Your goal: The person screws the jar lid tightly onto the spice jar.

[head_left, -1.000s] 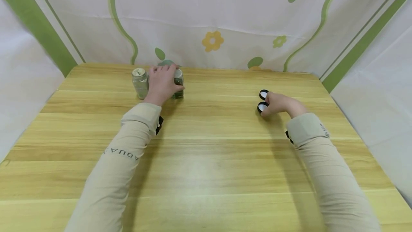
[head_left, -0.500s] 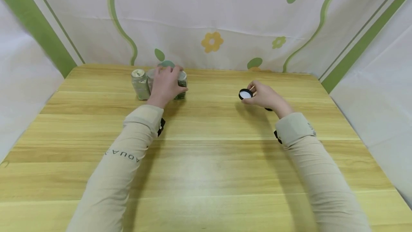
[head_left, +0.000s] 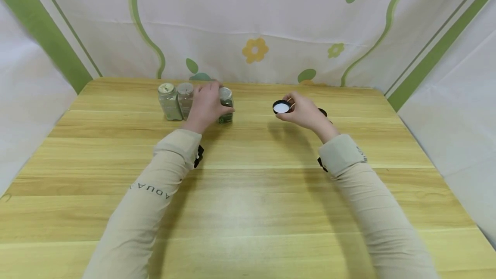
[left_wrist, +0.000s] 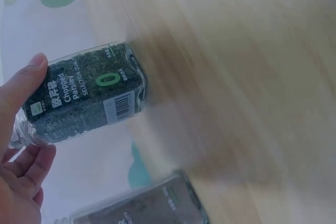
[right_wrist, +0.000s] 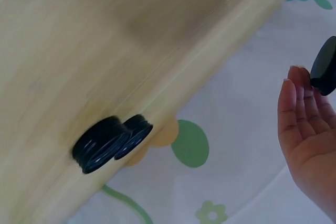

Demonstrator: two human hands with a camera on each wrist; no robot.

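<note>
Hands (head_left: 206, 106) (head_left: 305, 112) apart, left gripping parsley jar (left_wrist: 86, 90), right pinching black lid (head_left: 281, 107).

Three jars (head_left: 185, 99) in a row at a table's (head_left: 240, 193) left rear, cloth (head_left: 217, 20) behind, one lid (head_left: 281, 107) in the right hand (head_left: 304, 112), two other lids (right_wrist: 100, 146) farther right, perhaps touching.

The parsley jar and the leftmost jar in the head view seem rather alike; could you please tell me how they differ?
The parsley jar holds dark green flakes; the leftmost jar has pale green contents. The left hand grips the parsley jar, while no hand touches the leftmost jar. Both are clear, uncapped containers.
</note>
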